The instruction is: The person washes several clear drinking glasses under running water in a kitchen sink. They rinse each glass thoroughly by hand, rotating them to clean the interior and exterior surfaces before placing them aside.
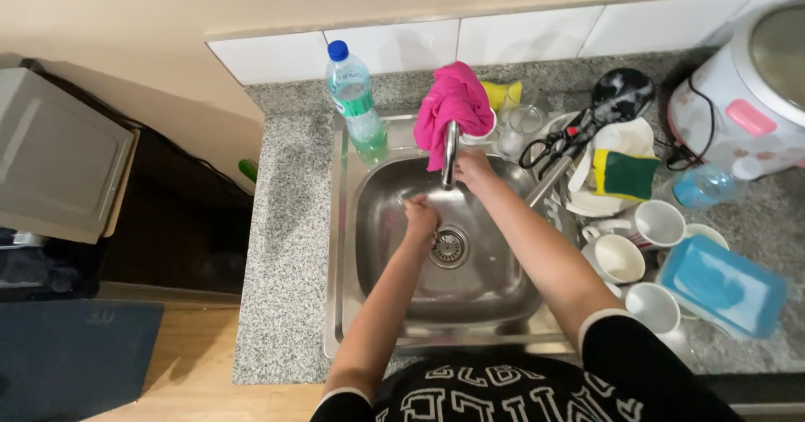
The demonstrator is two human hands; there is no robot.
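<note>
A speckled granite counter (285,221) framed a steel sink (381,271). The left hand (420,218) was curled loosely under the faucet (450,155), holding nothing visible, apparently to catch the water; the right hand (474,168) gripped the faucet's base. A pink cloth (453,103) was draped over it, seemingly drying.

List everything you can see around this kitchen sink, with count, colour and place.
sink: one, steel, centre
tap: one, steel, behind the basin
cloth: one, pink, draped over the tap
bottle: one, clear with blue cap, sink's back left corner
mugs: three, white, right counter
sponge: one, green and yellow, right counter
scissors: one, black, behind the sink
lid: one, blue, far right
left hand: in the basin
right hand: at the tap
</note>
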